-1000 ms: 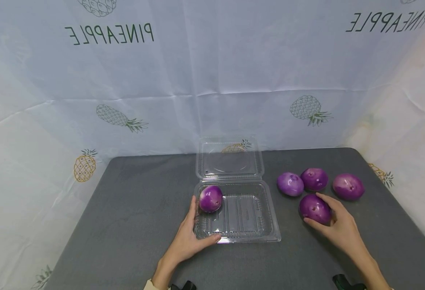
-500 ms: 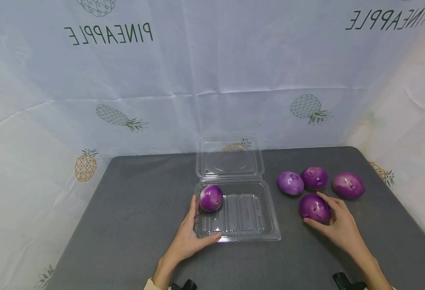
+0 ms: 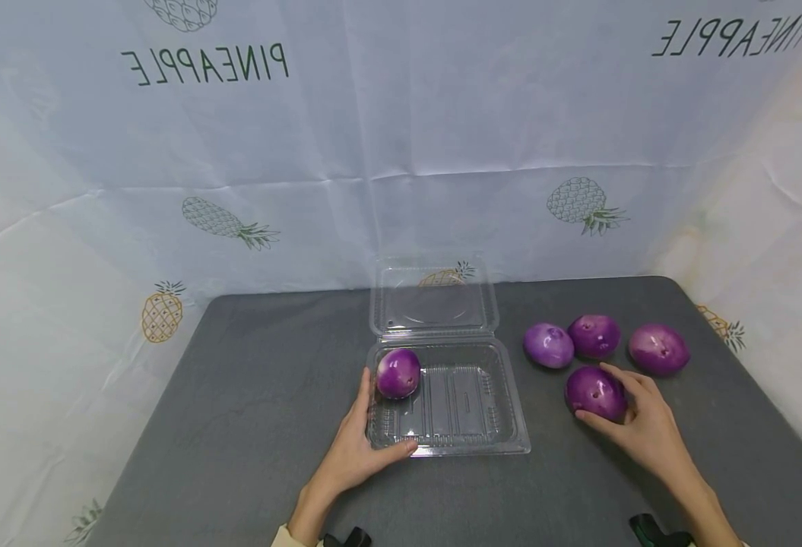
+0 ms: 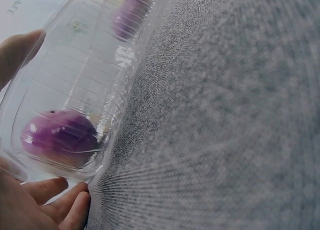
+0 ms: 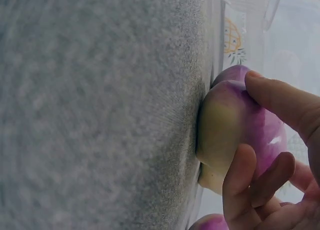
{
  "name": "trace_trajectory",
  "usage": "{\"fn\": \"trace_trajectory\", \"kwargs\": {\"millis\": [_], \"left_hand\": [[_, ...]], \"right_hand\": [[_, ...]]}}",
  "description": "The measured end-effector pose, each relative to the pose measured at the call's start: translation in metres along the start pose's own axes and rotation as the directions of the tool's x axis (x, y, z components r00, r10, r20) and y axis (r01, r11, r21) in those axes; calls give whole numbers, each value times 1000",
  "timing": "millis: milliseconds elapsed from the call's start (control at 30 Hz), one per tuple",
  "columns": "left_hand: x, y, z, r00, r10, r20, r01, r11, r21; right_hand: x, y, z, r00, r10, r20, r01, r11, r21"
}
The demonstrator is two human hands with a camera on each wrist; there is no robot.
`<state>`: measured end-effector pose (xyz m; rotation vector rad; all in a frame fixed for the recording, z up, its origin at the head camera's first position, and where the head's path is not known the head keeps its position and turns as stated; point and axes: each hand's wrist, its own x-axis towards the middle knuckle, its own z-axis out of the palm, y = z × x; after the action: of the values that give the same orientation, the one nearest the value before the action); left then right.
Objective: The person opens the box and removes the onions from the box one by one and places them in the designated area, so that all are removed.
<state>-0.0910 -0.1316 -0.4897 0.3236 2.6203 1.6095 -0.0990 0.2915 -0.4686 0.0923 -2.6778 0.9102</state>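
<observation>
My left hand (image 3: 354, 448) holds the near left corner of a clear plastic clamshell container (image 3: 518, 437), thumb at the front rim and fingers along the left side. The container's lid (image 3: 435, 300) is folded back. One round, glossy purple fruit (image 3: 397, 374) lies in the container's far left part. At the right, my right hand (image 3: 647, 429) grips another purple fruit (image 3: 594, 393) between thumb and fingers, low at the table. In the right wrist view, this fruit (image 5: 220, 130) has a pale yellowish underside. The palm side of the left hand is partly hidden in the head view.
Behind the right hand lie three more purple fruits: a lighter one (image 3: 548, 346), a darker one (image 3: 594, 336) and one farther right (image 3: 658, 349). The grey table (image 3: 257, 395) meets a white pineapple-print cloth (image 3: 291, 144) at its back edge.
My right hand and the fruit in its grip have shifted very slightly to the right. The left hand and the container look the same.
</observation>
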Motion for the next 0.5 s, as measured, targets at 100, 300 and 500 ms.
{"fn": "trace_trajectory", "kwargs": {"millis": [100, 300, 500], "left_hand": [[0, 0, 0, 1000, -3, 1, 3, 1000, 1], [0, 0, 0, 1000, 0, 0, 0, 1000, 4], [0, 0, 0, 1000, 6, 0, -6, 1000, 1]], "right_hand": [[0, 0, 0, 1000, 9, -4, -9, 1000, 9], [1, 0, 3, 999, -3, -37, 3, 1000, -6], [1, -2, 1, 999, -16, -48, 16, 1000, -3]]}}
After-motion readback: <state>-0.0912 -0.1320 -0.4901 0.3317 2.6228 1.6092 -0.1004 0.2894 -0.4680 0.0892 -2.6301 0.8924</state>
